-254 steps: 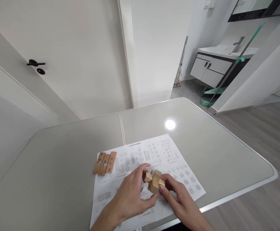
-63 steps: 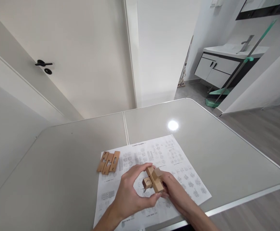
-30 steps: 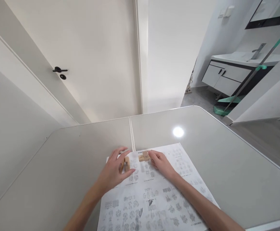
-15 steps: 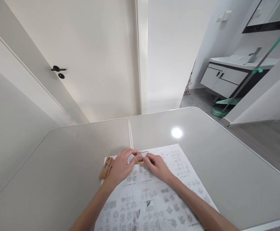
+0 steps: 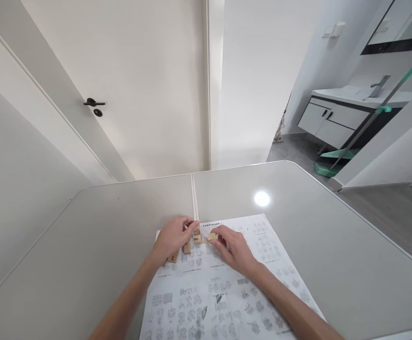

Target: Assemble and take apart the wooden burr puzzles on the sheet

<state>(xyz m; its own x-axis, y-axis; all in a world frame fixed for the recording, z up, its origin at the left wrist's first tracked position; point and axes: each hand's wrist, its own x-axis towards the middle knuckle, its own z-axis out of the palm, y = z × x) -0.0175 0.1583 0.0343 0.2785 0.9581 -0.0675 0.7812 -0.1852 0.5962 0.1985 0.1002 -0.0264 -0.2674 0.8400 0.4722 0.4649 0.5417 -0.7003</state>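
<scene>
My left hand (image 5: 175, 236) is closed, its thumb and fingertips pinched at a small wooden puzzle piece (image 5: 196, 239) with a dark "3" on its end. My right hand (image 5: 235, 249) grips another wooden piece (image 5: 211, 236) between thumb and fingers, just right of the first one. Beneath my left palm lie more wooden pieces: a short block (image 5: 187, 247) and a piece marked "2" (image 5: 173, 257), partly covered by the hand. All of them rest on or just above a printed sheet (image 5: 206, 278) showing rows of small grey puzzle diagrams.
The sheet lies on a pale grey table (image 5: 103, 264) with a seam (image 5: 193, 196) across its middle. Behind the table stands a white door (image 5: 149, 94) with a black handle (image 5: 94, 102). At the right are a sink cabinet (image 5: 333, 120) and a green dustpan (image 5: 324, 169).
The pieces held together between my hands now sit apart, with the "3" end showing. My left hand has shifted slightly left over the loose pieces. The camera view has moved a little.
</scene>
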